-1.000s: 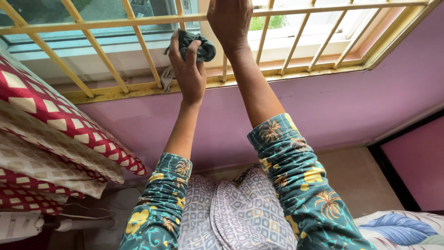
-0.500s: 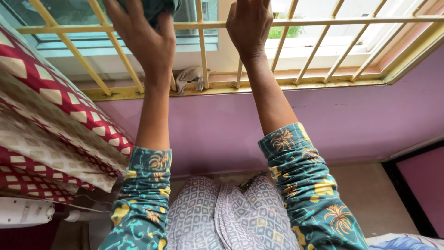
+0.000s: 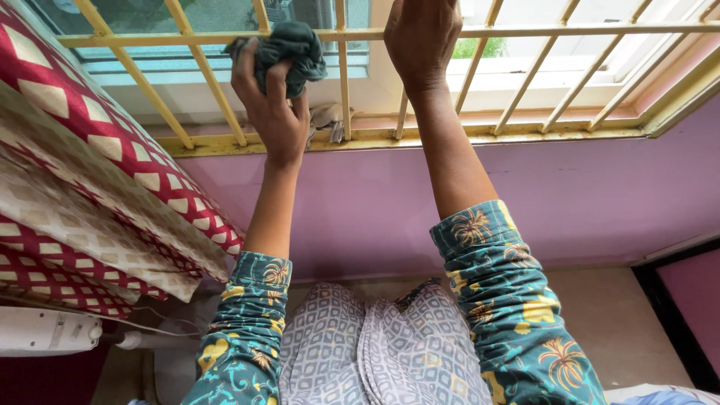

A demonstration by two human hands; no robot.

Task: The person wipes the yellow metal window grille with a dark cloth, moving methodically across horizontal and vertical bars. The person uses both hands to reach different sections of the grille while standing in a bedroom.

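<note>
A crumpled dark grey-green cloth point(image 3: 289, 52) is clamped in the fingers of the left hand point(image 3: 271, 101), which is raised against a yellow window grille point(image 3: 525, 31). The cloth is bunched into a ball and pressed against the grille just below its upper horizontal bar, between two of the slanted vertical bars, with the thumb and fingers wrapped round its lower part. The right hand point(image 3: 421, 41) is seen higher and to the right, laid on the same horizontal bar; its fingers are held together and curled over the bar, though their tips are cut off by the top edge of the view, so it cannot be told how firmly the bar is gripped. Both forearms are bare up to patterned teal sleeves point(image 3: 517, 300) printed with yellow and orange palm shapes. A second, pale rag point(image 3: 326, 120) is seen lying on the window sill point(image 3: 480, 135) just beside the left wrist, behind the lower bar of the grille. Below the sill a pink-purple wall point(image 3: 570, 195) is shown. To the left, a stack of folded red, white and beige patterned bedding point(image 3: 82, 180) is seen leaning close to the left arm, and a white appliance point(image 3: 45, 330) is partly visible beneath it. A grey-and-white patterned garment point(image 3: 375, 345) is seen between the sleeves at the bottom.
</note>
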